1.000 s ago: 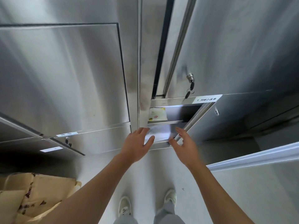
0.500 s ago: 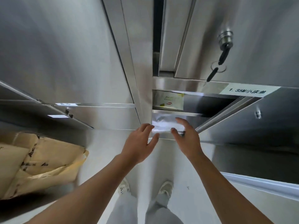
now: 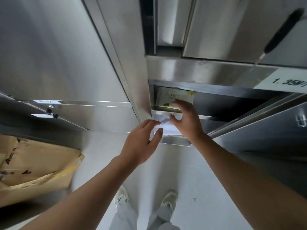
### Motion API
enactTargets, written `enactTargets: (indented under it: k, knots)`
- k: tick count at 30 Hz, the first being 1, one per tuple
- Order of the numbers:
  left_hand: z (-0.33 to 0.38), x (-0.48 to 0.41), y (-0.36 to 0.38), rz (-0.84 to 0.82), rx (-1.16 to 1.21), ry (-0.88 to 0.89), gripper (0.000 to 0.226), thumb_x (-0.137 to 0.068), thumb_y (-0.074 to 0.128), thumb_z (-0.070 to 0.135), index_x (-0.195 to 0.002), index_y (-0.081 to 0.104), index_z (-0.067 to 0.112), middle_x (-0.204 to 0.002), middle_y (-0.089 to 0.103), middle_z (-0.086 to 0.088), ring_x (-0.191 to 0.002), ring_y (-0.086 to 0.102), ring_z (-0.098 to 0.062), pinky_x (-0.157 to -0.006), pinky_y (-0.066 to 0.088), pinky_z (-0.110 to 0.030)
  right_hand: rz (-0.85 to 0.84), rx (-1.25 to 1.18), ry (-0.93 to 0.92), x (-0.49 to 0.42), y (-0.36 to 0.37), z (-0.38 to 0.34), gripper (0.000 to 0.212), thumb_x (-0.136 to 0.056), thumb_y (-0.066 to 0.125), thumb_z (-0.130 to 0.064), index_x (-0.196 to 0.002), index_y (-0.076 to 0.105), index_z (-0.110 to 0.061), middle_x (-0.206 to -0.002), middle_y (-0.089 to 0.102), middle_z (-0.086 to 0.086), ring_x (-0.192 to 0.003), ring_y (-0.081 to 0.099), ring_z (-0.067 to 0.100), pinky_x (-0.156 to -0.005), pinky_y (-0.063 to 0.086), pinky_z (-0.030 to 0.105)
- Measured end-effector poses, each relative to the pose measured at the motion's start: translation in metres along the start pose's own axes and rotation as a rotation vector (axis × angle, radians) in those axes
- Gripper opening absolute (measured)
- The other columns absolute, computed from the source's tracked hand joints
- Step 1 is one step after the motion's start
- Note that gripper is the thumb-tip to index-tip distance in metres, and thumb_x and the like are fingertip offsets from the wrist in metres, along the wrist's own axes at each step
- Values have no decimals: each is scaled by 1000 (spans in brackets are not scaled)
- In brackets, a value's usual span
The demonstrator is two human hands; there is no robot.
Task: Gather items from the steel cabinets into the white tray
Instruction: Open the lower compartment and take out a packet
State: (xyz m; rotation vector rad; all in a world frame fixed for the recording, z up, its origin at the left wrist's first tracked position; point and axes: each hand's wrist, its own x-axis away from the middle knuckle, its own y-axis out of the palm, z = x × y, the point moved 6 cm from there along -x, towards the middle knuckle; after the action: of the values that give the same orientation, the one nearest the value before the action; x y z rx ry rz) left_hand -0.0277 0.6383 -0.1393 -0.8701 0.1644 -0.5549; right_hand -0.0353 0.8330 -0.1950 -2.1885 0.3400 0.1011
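In the head view we look down into an open compartment of the steel cabinet [image 3: 191, 70], centre right of the frame. Our right hand [image 3: 186, 120] is spread wide. Its fingertips are at the lower edge of a pale packet [image 3: 172, 97] that stands against the compartment's left wall, and its thumb is down by a white wrapped bundle [image 3: 167, 128] on the shelf below. It grips nothing yet.

Our left hand [image 3: 141, 143] hovers open just left of that bundle, thumb apart, probably placed to take it from the other side. We cannot tell whether it touches. The white tray is not in view.

The packet bears faint letters, of which only "JS" is legible, and yellow marks. A white label [image 3: 285, 82] at the right edge reads "1. 35M", with the rest cut off. A black key [image 3: 282, 30] hangs at upper right. The brown cardboard [image 3: 33, 163] at lower left has dark printing too blurred to read.
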Motion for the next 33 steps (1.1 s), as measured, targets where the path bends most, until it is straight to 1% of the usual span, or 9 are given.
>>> enactTargets:
  k: [7, 10, 14, 18, 22, 24, 28, 31, 33]
  knots:
    - [-1, -8, 2, 29, 18, 19, 36, -100, 36, 47, -124, 58, 30, -123, 60, 18, -108, 58, -2, -87, 49, -24, -21, 145, -50, -18, 13, 14, 55, -85, 78, -23, -135, 62, -6, -142, 60, 13, -135, 53, 34, -113, 43, 47]
    - [-3, -10, 4, 20, 21, 25, 36, -100, 37, 47, -123, 58, 29, -122, 60, 18, -108, 59, -4, -84, 50, -25, -61, 216, -22, -23, 14, 26, 55, -87, 75, -23, -138, 60, -6, -144, 58, 14, -137, 51, 34, -113, 41, 48]
    - [-5, -7, 6, 4, 18, 22, 36, -100, 38, 46, -123, 58, 27, -123, 61, 15, -109, 60, -7, -84, 51, -28, 14, 286, -48, -11, 8, 35, 46, -76, 79, -15, -121, 70, -8, -127, 69, 11, -117, 62, 36, -97, 50, 50]
    - [-5, -3, 4, 9, 6, 19, 35, -101, 39, 44, -123, 59, 25, -124, 61, 15, -108, 60, -7, -87, 51, -29, 155, 286, -70, 7, -5, 35, 31, -73, 75, -13, -104, 76, -12, -111, 74, 6, -100, 66, 35, -86, 53, 43]
    - [-2, 11, -8, 40, 9, 20, 37, -101, 37, 45, -121, 61, 25, -122, 62, 15, -106, 60, -6, -84, 50, -25, 295, 118, 57, 32, -31, 21, 14, -78, 74, -10, -91, 79, -12, -89, 77, 3, -81, 67, 29, -73, 56, 36]
    - [4, 22, -15, 38, -4, 35, 36, -100, 37, 44, -119, 62, 25, -120, 63, 15, -102, 60, -6, -82, 48, -21, 313, -20, 165, 52, -47, 8, 9, -83, 75, -11, -91, 79, -10, -82, 75, 4, -72, 67, 25, -66, 55, 31]
    - [21, 48, -33, 23, -21, 65, 37, -101, 35, 46, -118, 62, 27, -119, 63, 17, -103, 59, -3, -82, 41, -10, 282, -394, 456, 99, -75, -27, 12, -89, 75, -18, -100, 78, -15, -85, 74, -5, -75, 68, 15, -65, 56, 25]
    - [42, 72, -54, 34, -32, 79, 39, -102, 33, 48, -120, 61, 27, -121, 62, 17, -106, 59, -4, -85, 40, -11, 256, -550, 579, 130, -101, -67, 8, -89, 73, -20, -95, 77, -22, -78, 72, -11, -73, 65, 12, -61, 49, 20]
    - [59, 88, -69, 28, -35, 98, 40, -103, 33, 47, -121, 62, 24, -122, 62, 15, -107, 59, -4, -86, 37, -6, 249, -640, 624, 146, -118, -95, 9, -88, 72, -19, -94, 78, -23, -79, 73, -11, -73, 64, 8, -60, 47, 17]
